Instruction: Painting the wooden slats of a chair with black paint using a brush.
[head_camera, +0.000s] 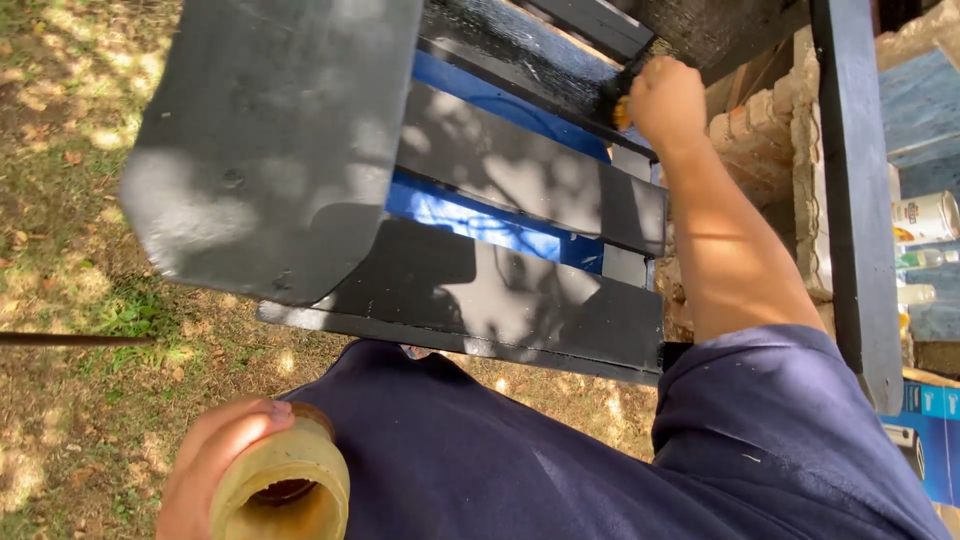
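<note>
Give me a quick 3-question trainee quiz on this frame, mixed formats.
1. True or false: the right hand holds a brush against the slatted wooden piece.
2. Multiple choice: the left hand has its grip on A) a hammer, B) a yellowish open jar, C) a spray can.
3. Fill in: the slats that are not black show the colour ____.

Key
1. True. The brush is mostly hidden by the hand, but its tip meets a far slat.
2. B.
3. Blue, seen between the black slats.
</note>
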